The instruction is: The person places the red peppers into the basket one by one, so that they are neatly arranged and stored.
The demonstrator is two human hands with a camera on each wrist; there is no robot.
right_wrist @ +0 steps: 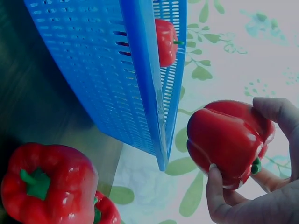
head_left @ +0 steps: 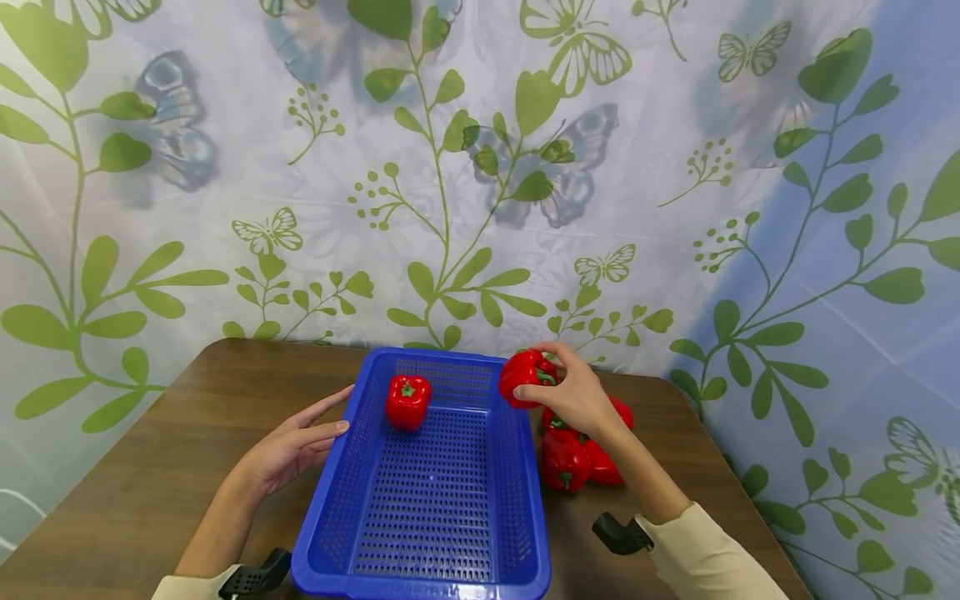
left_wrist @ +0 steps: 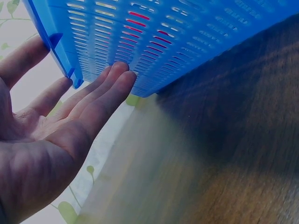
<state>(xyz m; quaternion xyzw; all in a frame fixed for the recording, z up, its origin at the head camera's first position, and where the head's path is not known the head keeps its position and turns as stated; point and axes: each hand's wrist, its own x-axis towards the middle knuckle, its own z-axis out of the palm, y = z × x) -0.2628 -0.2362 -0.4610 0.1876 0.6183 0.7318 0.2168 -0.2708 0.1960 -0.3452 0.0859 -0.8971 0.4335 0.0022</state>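
Note:
A blue plastic basket (head_left: 423, 500) with slotted walls stands on the table. Inside it, at the far left corner, sits one red bell pepper (head_left: 408, 403). My right hand (head_left: 573, 392) grips another red bell pepper (right_wrist: 229, 140) above the basket's far right rim, its green stem turned toward the palm. Along the basket's left side, my left hand (head_left: 288, 450) has its fingers extended. In the left wrist view those fingertips (left_wrist: 122, 74) touch the outer wall and rim. Several more red bell peppers (head_left: 566, 460) lie in a cluster right of the basket, partly hidden by my right arm.
The brown wooden table (head_left: 172, 450) reaches back to a hanging cloth (head_left: 480, 208) printed with leaves and butterflies. A white cable (head_left: 22, 500) shows at the left edge. Dark wrist mounts (head_left: 622, 533) sit on both forearms.

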